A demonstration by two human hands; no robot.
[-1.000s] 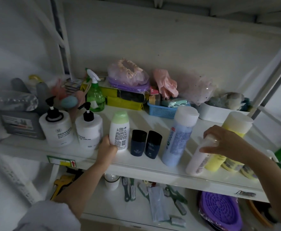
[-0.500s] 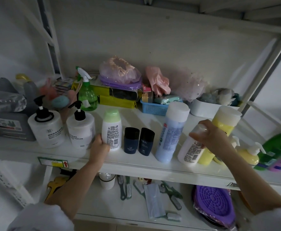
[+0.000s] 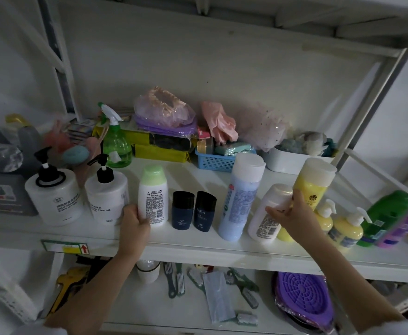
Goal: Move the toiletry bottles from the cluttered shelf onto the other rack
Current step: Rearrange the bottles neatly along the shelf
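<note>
Past my left grip, at the back, I see a green spray bottle [image 3: 116,147]. Right of it sit yellow packs [image 3: 160,151] with a pink bag [image 3: 164,112] on top. Straight back, between my two grips, is a blue basket [image 3: 214,162] with a pink glove [image 3: 220,123] above it. Behind my right grip stands a white tub [image 3: 292,162] full of soft stuff. Far left of my left grip is a grey box [image 3: 3,194]. Down below my grips lie brushes [image 3: 176,279], a white cup [image 3: 148,270], and a purple mat [image 3: 303,298] under my right arm. A yellow tool [image 3: 65,284] lies low on the left.
</note>
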